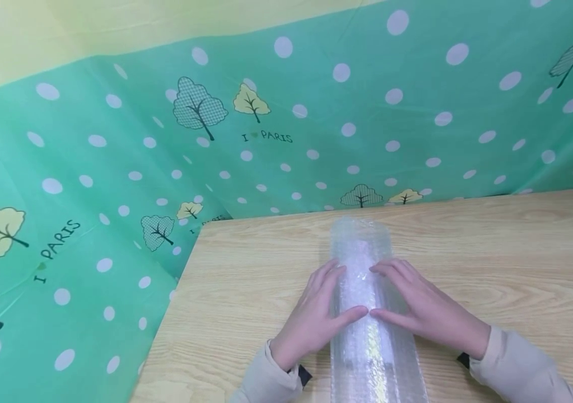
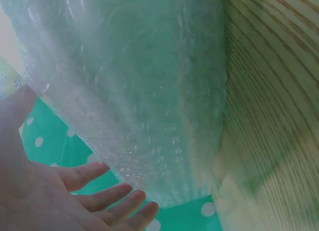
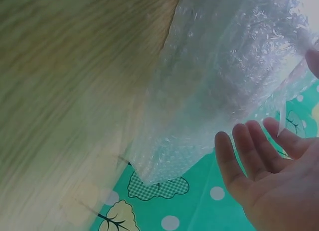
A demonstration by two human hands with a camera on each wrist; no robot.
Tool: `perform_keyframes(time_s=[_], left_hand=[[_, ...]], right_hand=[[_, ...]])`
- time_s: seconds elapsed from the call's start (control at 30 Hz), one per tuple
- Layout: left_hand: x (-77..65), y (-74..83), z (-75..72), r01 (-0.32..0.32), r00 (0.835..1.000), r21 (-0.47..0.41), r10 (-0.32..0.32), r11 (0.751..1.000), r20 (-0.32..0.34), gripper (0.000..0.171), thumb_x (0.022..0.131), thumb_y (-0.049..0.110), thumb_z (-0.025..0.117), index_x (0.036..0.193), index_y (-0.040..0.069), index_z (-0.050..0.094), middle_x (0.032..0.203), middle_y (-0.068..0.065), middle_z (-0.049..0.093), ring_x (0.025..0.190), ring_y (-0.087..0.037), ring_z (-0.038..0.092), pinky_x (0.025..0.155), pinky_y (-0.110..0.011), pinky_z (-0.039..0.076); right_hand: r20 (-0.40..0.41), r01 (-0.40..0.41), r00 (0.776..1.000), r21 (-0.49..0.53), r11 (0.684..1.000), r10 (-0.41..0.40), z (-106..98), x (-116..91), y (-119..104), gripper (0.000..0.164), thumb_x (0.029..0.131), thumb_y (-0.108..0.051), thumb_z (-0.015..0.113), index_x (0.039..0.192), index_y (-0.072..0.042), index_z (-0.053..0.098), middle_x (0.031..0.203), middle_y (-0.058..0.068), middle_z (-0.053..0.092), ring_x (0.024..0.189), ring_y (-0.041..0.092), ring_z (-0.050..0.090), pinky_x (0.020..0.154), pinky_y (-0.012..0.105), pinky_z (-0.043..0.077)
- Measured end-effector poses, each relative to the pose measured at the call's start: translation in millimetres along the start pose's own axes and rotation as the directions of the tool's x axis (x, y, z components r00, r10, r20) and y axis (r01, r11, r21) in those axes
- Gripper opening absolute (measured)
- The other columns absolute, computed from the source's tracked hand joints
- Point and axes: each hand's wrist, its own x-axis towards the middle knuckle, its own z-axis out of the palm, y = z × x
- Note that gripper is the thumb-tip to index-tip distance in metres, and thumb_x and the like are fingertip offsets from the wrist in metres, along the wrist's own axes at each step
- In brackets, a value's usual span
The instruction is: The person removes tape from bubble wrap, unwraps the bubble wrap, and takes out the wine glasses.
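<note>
A long length of clear bubble wrap (image 1: pixel 362 358), folded into a flattened tube, lies on the wooden table and runs away from the person. Something pale shows faintly through its layers, too blurred to name. My left hand (image 1: pixel 313 319) rests over its left side, fingers extended. From the right, my right hand (image 1: pixel 429 308) lies over the other side in the same manner. The two thumb tips almost meet above the middle. In the left wrist view the fingers (image 2: pixel 114 197) are spread beside the bubble wrap (image 2: pixel 134 91). The right wrist view has relaxed fingers (image 3: pixel 249 146) next to the wrap's edge.
The wooden table (image 1: pixel 518 268) extends to both sides of the wrap, its left edge slanting toward the person. Behind and to the left hangs a green cloth (image 1: pixel 276 112) with white dots and printed trees. Dark bands are visible at both sleeve cuffs.
</note>
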Motion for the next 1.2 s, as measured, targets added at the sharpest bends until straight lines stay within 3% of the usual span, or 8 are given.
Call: perform_keyframes(time_s=[0.3,0.7,1.2], left_hand=[[0.1,-1.2,1.3,0.036,0.999,-0.006,-0.036,0.999,-0.015,0.080,0.093,0.070,0.045,0.155,0.021,0.032,0.164,-0.001,0.020,0.148,-0.025,0.028,0.114,-0.056,0.036],[-0.1,-4.0,-2.2,0.093,0.995,-0.029,-0.094,0.995,-0.016,0.084,0.090,0.076,0.043,0.155,0.024,0.032,0.166,-0.001,0.017,0.147,-0.029,0.030,0.110,-0.063,0.037],[-2.4,-12.4,-7.8,0.058,0.998,-0.016,-0.058,0.998,-0.036,0.079,0.094,0.070,0.044,0.154,0.020,0.033,0.164,-0.004,0.022,0.148,-0.027,0.028,0.113,-0.060,0.035]], right_hand=[[0.023,-0.021,1.000,0.005,1.000,0.021,-4,-2,0,0.065,0.086,-0.044,0.075,0.136,-0.010,0.051,0.134,-0.002,0.052,0.123,0.014,0.048,0.101,0.044,0.050],[0.010,0.004,1.000,-0.017,1.000,-0.003,-8,-2,1,0.065,0.085,-0.039,0.078,0.136,-0.008,0.052,0.134,-0.001,0.050,0.123,0.014,0.048,0.100,0.042,0.050],[0.066,-0.008,0.998,-0.011,1.000,0.009,-8,-7,7,0.059,0.091,-0.043,0.070,0.138,-0.012,0.053,0.141,0.003,0.047,0.127,0.018,0.046,0.101,0.047,0.051]])
